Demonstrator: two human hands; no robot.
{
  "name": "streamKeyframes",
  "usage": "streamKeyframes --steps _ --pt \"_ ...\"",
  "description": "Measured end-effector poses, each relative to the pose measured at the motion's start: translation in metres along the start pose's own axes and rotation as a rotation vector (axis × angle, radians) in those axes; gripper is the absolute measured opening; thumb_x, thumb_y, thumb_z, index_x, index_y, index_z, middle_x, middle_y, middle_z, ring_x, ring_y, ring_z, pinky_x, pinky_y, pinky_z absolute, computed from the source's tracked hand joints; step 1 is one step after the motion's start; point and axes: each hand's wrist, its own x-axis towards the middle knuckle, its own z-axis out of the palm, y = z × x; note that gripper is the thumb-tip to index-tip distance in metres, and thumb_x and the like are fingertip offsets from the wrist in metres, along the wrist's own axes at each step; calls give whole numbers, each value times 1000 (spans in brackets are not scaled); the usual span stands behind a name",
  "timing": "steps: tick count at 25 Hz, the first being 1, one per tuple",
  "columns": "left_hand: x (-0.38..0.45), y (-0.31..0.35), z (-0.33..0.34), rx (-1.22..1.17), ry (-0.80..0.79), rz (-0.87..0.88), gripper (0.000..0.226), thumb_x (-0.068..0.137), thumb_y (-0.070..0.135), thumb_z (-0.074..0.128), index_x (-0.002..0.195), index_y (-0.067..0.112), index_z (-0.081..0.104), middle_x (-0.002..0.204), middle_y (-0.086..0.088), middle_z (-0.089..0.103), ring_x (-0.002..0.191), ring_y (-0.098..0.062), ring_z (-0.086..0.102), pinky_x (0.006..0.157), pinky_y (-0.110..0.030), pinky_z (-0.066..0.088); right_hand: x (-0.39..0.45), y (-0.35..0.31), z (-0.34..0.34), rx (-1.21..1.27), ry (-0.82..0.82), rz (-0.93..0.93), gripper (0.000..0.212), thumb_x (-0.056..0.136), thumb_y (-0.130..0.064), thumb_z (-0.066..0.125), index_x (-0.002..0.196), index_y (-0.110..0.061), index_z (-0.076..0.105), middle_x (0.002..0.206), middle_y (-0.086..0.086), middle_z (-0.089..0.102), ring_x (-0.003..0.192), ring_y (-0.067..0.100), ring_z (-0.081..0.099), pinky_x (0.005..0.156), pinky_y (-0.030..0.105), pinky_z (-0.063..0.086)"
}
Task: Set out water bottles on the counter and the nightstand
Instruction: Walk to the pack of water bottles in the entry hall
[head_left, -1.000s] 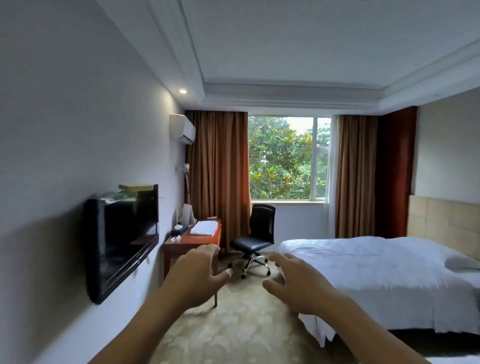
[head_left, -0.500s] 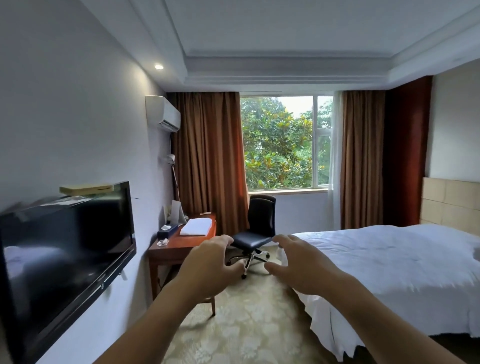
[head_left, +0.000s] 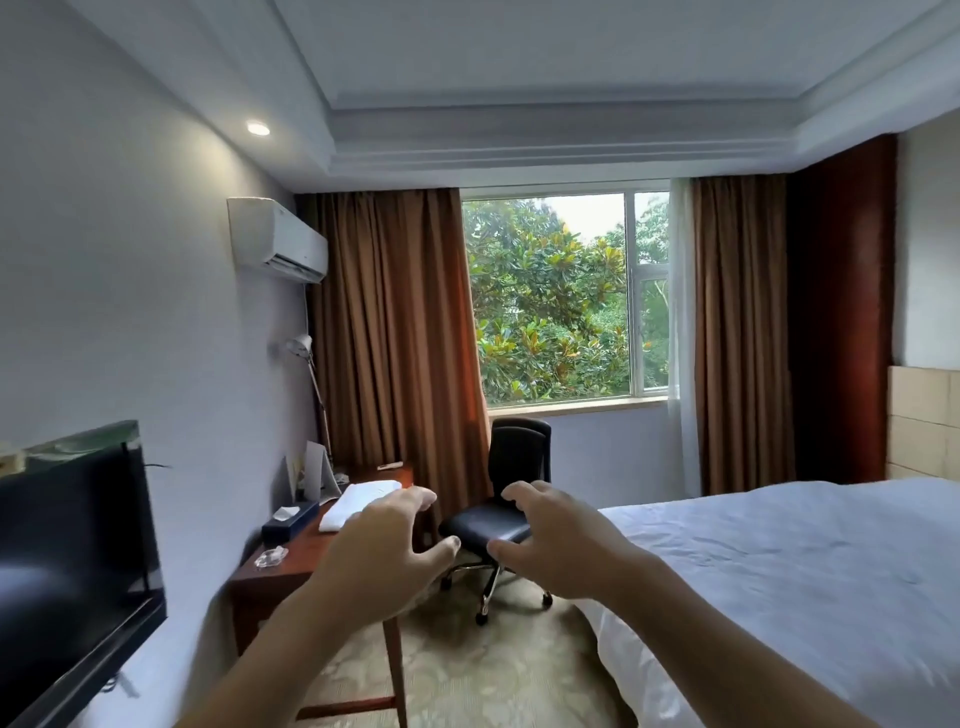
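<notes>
Two bare hands are held out in front of the person, palms down, and neither holds anything. The left hand (head_left: 384, 556) has its fingers loosely spread and a little curved, with the thumb pointing toward the other hand; the right hand (head_left: 558, 540) shows the same pose, fingers bent down at the tips and the thumb stretched inward. A gap stays between both thumbs. No water bottle is visible anywhere, so I cannot tell where the bottles are. By the left wall stands a wooden desk (head_left: 291, 564). On its far part lies a folded white towel (head_left: 358, 501), near the wall edge sits a dark tissue box (head_left: 290, 522), and closer to the near edge rests a small glass ashtray (head_left: 271, 557). A black office chair (head_left: 498, 514) stands just beside the desk, below the window (head_left: 563, 299). A bed with white sheets (head_left: 779, 577) fills the right side, and a black television (head_left: 67, 561) hangs on the left wall.
</notes>
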Motion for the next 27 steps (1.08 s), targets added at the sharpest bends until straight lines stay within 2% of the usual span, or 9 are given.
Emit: streamKeyframes --steps 5,12,16,20,27 --pt "109 -65 53 6 -8 -13 68 83 57 56 139 19 49 139 2 58 130 -15 50 108 -34 41 106 48 47 -6 -27 4 69 85 -53 58 144 -23 41 139 0 54 121 21 54 96 35 49" --pt "256 -188 113 -38 12 10 65 85 53 60 139 18 49 144 2 54 132 -15 49 109 -33 41 273 89 111 -49 -37 53 67 87 -49 60 145 -22 41 138 1 55 121 20 54 88 29 42" --pt "330 -249 128 -30 0 -14 64 86 53 60 139 18 49 142 2 56 131 -16 50 108 -34 41 366 98 141 -44 6 58 67 87 -53 59 144 -24 40 138 -2 54 122 18 53 92 31 46" --pt "374 -292 138 -6 -5 -56 66 86 52 60 140 17 47 141 1 56 130 -16 50 107 -33 42 425 104 173 -38 -37 60 68 88 -54 57 146 -23 39 140 -2 52 125 20 51 96 34 47" --pt "404 -321 130 23 58 -135 66 86 51 61 142 20 43 141 2 54 128 -16 51 105 -37 44 494 108 195 -21 -52 -34 71 86 -57 58 145 -22 39 139 0 55 127 20 53 101 37 48"
